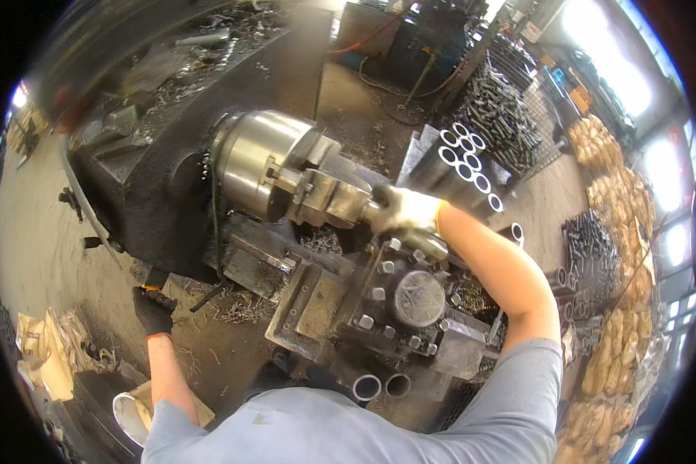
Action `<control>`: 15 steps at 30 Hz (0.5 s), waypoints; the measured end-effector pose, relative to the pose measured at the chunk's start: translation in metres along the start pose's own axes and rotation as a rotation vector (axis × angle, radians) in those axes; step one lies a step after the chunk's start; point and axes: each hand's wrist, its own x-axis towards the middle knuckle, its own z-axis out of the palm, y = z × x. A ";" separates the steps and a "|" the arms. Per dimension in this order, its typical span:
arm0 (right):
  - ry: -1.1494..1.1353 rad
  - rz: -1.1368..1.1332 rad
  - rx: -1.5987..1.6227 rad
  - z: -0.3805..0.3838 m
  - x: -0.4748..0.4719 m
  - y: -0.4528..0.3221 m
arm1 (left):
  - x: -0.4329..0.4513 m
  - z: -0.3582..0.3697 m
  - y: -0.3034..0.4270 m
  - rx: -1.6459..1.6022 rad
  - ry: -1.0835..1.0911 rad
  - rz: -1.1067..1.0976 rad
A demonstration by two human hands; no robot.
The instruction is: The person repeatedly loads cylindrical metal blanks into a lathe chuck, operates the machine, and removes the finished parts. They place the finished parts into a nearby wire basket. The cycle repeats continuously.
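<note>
A bright steel lathe chuck (267,162) stands out from the dark headstock (174,174). Its stepped jaws (330,197) reach toward my right hand (409,210), which wears a whitish glove with dark fingertips. Those fingers curl around the shiny end of a metal workpiece (371,212) at the jaws. Just below this hand is the square tool post (419,298), ringed with bolts. My left hand (154,310), in a black glove, is low beside the headstock. Its fingers are curled next to a dark part with an orange glint (151,287); whether they grip it is hidden.
Steel tubes (465,169) are stacked beyond the lathe, and two tube ends (367,387) show near my body. A mesh bin (501,110) holds many metal pieces. Filled sacks (615,232) line the right side. Metal chips (240,307) lie below the bed. A white bucket (132,417) stands lower left.
</note>
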 end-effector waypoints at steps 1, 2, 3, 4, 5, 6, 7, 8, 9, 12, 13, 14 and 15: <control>-0.036 0.005 0.225 -0.001 0.012 -0.015 | -0.004 0.002 0.008 -0.031 -0.037 -0.069; -0.105 -0.018 0.320 -0.005 0.021 -0.029 | -0.007 0.003 0.016 -0.005 -0.046 -0.113; -0.113 -0.013 0.393 -0.007 0.026 -0.039 | -0.008 0.001 0.024 0.014 -0.090 -0.171; -0.084 -0.009 0.411 -0.009 0.029 -0.047 | -0.007 -0.003 0.030 0.044 -0.115 -0.233; -0.054 -0.014 0.416 -0.012 0.028 -0.051 | -0.003 -0.009 0.037 0.015 -0.160 -0.265; -0.023 -0.017 0.415 -0.012 0.025 -0.052 | 0.005 -0.016 0.039 -0.012 -0.194 -0.303; -0.089 -0.045 0.414 -0.015 0.017 -0.048 | 0.013 -0.025 0.039 -0.042 -0.252 -0.336; -0.021 0.015 0.406 -0.011 0.010 -0.041 | 0.023 -0.032 0.037 0.065 -0.240 -0.219; 0.026 0.022 0.179 -0.013 -0.002 -0.032 | 0.033 -0.039 0.032 0.166 -0.248 -0.096; 0.155 0.143 -0.827 0.000 -0.029 0.006 | 0.054 -0.048 0.020 0.391 -0.169 0.142; 0.036 0.238 -0.970 0.001 -0.039 0.018 | 0.053 -0.046 0.017 0.440 -0.096 0.133; 0.127 0.125 -1.048 0.005 -0.047 0.028 | 0.046 -0.044 0.019 0.404 -0.134 0.097; 0.175 0.095 -1.036 0.006 -0.056 0.037 | 0.035 -0.036 0.024 0.422 -0.145 0.093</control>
